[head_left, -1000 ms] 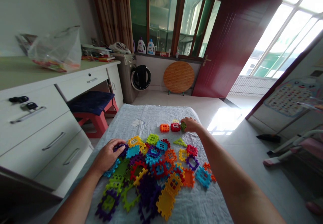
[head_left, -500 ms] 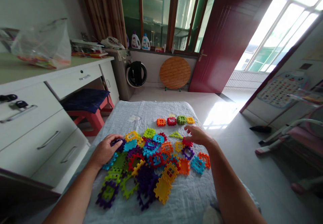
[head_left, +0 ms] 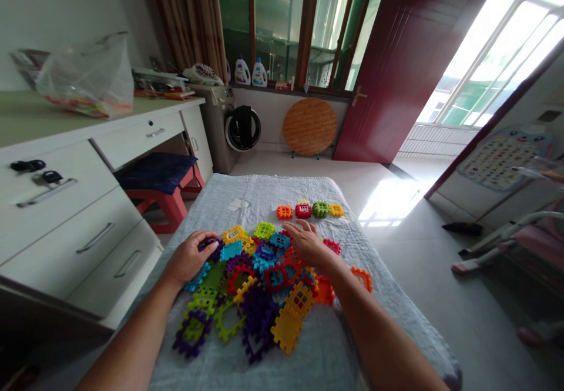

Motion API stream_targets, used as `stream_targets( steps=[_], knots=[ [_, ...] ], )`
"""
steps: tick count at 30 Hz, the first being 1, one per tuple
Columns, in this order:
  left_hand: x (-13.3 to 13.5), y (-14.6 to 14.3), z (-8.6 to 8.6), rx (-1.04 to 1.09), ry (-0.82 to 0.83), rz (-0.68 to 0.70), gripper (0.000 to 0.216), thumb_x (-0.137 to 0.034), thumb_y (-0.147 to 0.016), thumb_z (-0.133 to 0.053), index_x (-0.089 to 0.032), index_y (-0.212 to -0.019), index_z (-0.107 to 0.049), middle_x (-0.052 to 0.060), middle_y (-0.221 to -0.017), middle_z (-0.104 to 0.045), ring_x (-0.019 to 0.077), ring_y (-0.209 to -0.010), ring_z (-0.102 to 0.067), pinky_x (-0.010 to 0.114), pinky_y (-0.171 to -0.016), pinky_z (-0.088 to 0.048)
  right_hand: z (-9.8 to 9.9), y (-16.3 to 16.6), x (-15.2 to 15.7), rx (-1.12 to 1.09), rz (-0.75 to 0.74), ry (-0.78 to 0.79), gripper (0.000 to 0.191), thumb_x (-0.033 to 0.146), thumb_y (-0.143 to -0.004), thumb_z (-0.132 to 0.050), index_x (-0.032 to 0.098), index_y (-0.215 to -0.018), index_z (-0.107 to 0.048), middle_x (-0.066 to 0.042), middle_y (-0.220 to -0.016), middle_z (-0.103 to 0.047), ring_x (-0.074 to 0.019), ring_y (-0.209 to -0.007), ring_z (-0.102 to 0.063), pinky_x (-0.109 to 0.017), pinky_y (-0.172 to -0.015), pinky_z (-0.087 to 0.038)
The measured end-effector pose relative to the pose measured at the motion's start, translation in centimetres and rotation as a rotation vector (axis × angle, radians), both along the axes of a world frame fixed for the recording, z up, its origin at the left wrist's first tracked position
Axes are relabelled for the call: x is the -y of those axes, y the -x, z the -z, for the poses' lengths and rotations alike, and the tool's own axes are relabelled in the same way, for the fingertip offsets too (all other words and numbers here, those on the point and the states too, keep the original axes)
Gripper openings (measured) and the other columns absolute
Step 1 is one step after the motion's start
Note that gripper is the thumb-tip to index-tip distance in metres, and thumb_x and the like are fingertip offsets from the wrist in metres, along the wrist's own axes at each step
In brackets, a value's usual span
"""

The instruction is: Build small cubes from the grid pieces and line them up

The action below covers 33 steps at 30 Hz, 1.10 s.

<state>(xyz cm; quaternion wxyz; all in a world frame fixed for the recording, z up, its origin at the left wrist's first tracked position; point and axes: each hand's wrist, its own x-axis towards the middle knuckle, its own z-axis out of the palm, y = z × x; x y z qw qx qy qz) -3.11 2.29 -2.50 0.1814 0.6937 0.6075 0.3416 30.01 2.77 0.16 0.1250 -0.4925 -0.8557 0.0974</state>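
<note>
Right hand (head_left: 308,244) over cloth-covered table (head_left: 264,197)

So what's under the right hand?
The right hand lies palm down on the pile of coloured tiles. Red and orange tile edges peek out around it; the pieces beneath the palm are hidden.

A single camera sits on the person's head and faces forward and down along the cloth-covered worktop (head_left: 264,194), which runs up the lower centre of the frame. The left hand (head_left: 189,259) and right hand (head_left: 308,244) lie near, just below mid-frame, with the forearms entering from the bottom edge. The wide lens takes in the white desk (head_left: 88,144) at left and the window (head_left: 506,38) at upper right.
</note>
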Motion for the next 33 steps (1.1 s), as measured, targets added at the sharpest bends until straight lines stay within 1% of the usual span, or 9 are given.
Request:
stream_targets(
  steps=[3,7,10,13,17,23,26,29,33],
  knots=[
    [0.0,-0.1,-0.1,-0.007,0.003,-0.006,0.036,-0.05,-0.073,-0.053,-0.021,-0.091,-0.065,0.005,-0.099,-0.066,0.0224,-0.096,-0.06,0.034,-0.092,-0.045,0.3,0.2,-0.2,0.023,-0.009,0.01,0.053,0.017,-0.078,-0.054,0.026,-0.13,-0.046,-0.006,-0.123,-0.055,-0.0263,-0.119,-0.036,-0.04,-0.099,-0.026],
    [0.0,0.0,0.0,-0.005,0.001,0.007,0.035,-0.048,-0.075,-0.052,-0.02,-0.092,-0.065,0.005,-0.1,-0.065,0.0223,-0.097,-0.06,0.034,-0.092,-0.045,-0.5,-0.6,-0.1,-0.041,0.034,-0.037,0.049,0.012,-0.076,-0.053,0.023,-0.124,-0.051,-0.008,-0.113,-0.056,-0.0229,-0.106,-0.043,-0.036,-0.091,-0.032],
    [-0.1,0.0,0.1,-0.003,-0.002,0.008,0.034,-0.048,-0.075,-0.052,-0.021,-0.091,-0.064,0.005,-0.1,-0.065,0.0224,-0.097,-0.059,0.034,-0.092,-0.045,-1.6,-1.5,0.2,-0.14,-0.022,0.014,0.031,0.01,-0.075,-0.053,0.019,-0.104,-0.057,-0.005,-0.097,-0.057,-0.0173,-0.089,-0.049,-0.028,-0.079,-0.037],
    [-0.1,0.0,0.2,-0.008,0.003,0.003,0.035,-0.049,-0.075,-0.053,-0.021,-0.091,-0.064,0.005,-0.101,-0.065,0.0224,-0.098,-0.059,0.034,-0.093,-0.044,-2.6,-2.3,0.7,-0.196,-0.028,0.024,0.021,0.006,-0.074,-0.05,0.019,-0.089,-0.057,-0.001,-0.084,-0.055,-0.0129,-0.074,-0.049,-0.024,-0.069,-0.036],
    [-0.1,0.1,0.3,-0.011,-0.004,0.002,0.035,-0.05,-0.075,-0.052,-0.021,-0.092,-0.064,0.005,-0.101,-0.065,0.0224,-0.098,-0.059,0.034,-0.093,-0.045,-2.9,-3.3,1.4,-0.173,0.095,-0.09,0.021,0.004,-0.074,-0.047,0.02,-0.085,-0.056,-0.003,-0.087,-0.054,-0.0148,-0.08,-0.048,-0.025,-0.072,-0.035],
    [-0.1,0.2,0.4,-0.019,-0.021,0.001,0.035,-0.049,-0.075,-0.053,-0.021,-0.091,-0.065,0.005,-0.099,-0.066,0.0221,-0.097,-0.06,0.032,-0.091,-0.046,-2.7,-4.7,2.0,-0.003,0.013,0.1,0.018,0.02,-0.066,-0.066,0.022,-0.084,-0.063,-0.003,-0.094,-0.054,-0.0192,-0.089,-0.046,-0.03,-0.08,-0.035],
    [-0.1,0.1,0.3,-0.019,-0.022,-0.008,0.034,-0.049,-0.074,-0.054,-0.021,-0.091,-0.065,0.005,-0.099,-0.066,0.0217,-0.096,-0.061,0.032,-0.09,-0.046,-2.6,-4.6,2.0,-0.011,0.06,0.056,0.016,0.03,-0.071,-0.065,0.02,-0.084,-0.062,-0.004,-0.091,-0.055,-0.0187,-0.088,-0.046,-0.03,-0.08,-0.034],
    [-0.1,0.0,0.2,-0.016,-0.015,-0.008,0.035,-0.049,-0.074,-0.054,-0.021,-0.091,-0.066,0.004,-0.1,-0.066,0.0214,-0.096,-0.061,0.031,-0.09,-0.047,-2.2,-3.8,2.0,0.036,0.161,0.017,0.026,0.04,-0.071,-0.066,0.018,-0.085,-0.058,-0.004,-0.085,-0.054,-0.0183,-0.081,-0.047,-0.029,-0.075,-0.034],
    [-0.1,0.0,0.1,-0.012,-0.001,-0.01,0.037,-0.051,-0.073,-0.054,-0.021,-0.091,-0.066,0.004,-0.1,-0.066,0.0217,-0.095,-0.061,0.031,-0.089,-0.047,-1.5,-2.8,2.2,0.039,0.197,0.038,0.034,0.038,-0.067,-0.068,0.018,-0.092,-0.055,-0.005,-0.088,-0.053,-0.0181,-0.079,-0.048,-0.028,-0.071,-0.035]
  ],
)
